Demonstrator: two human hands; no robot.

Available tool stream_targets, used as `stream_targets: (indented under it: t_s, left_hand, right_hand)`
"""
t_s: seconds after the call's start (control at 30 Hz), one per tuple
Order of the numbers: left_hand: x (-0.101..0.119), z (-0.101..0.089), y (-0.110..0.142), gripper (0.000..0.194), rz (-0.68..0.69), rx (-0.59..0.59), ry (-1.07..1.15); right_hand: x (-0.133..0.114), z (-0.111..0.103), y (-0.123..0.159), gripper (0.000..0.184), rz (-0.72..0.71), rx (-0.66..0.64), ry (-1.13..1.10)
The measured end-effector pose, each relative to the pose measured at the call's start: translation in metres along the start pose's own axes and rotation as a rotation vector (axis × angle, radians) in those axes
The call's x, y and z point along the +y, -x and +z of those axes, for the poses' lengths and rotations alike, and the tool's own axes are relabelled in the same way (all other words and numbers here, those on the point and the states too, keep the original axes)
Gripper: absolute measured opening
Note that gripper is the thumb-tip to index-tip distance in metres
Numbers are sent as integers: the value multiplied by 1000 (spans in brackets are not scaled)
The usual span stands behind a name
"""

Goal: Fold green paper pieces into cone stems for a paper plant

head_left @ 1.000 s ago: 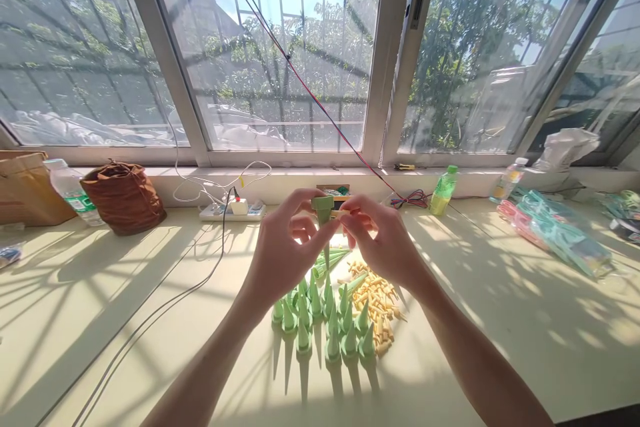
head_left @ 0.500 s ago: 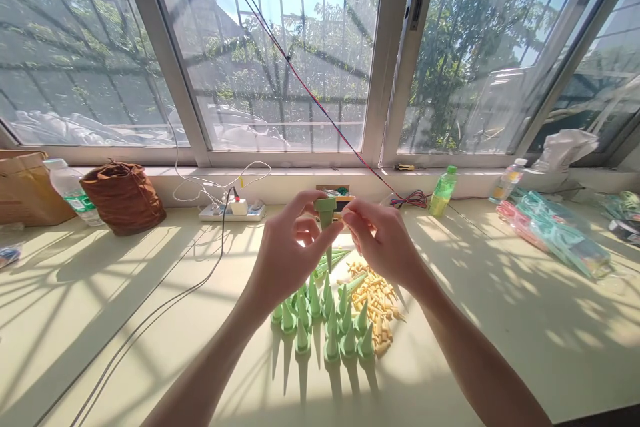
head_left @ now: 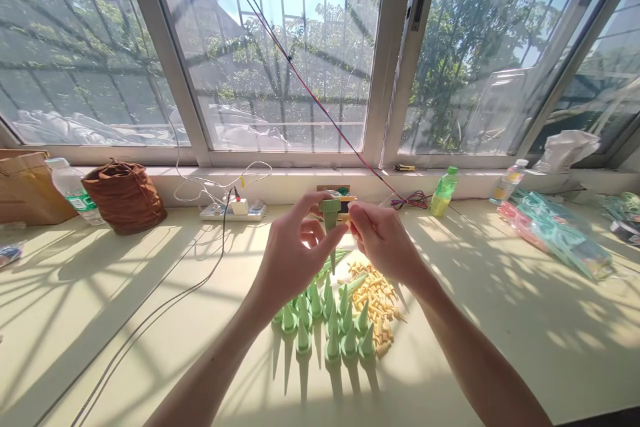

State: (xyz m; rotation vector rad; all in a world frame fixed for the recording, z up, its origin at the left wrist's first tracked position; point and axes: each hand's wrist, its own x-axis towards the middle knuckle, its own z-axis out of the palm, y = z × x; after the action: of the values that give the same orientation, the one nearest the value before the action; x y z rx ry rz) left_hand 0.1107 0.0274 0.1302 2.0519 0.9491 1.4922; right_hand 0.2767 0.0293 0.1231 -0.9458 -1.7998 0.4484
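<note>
One green cone (head_left: 331, 216), likely light and stiff, best held below its wide top, hangs mid-frame between fingers of the left hand (head_left: 293, 253), the right hand (head_left: 387, 240) pinched narrow, contents hidden.

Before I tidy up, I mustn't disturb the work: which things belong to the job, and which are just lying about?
Likely in the job:
the green cone in the left hand
the upright green cones
the pile of tan pegs

Apparently just lying about:
brown bag
green bottle
power strip
cardboard box
</note>
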Motion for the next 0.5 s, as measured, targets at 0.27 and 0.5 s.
stream_targets:
  t_s: [0.27, 0.5]
  left_hand:
    - [-1, -5, -1, 36, 5, 38, -35]
    - [-4, -7, -4, 36, -20, 59, -5]
  right_hand:
    - [0, -2, -1, 45, -4, -25, -74]
    - [3, -3, -3, 18, -40, 7, -99]
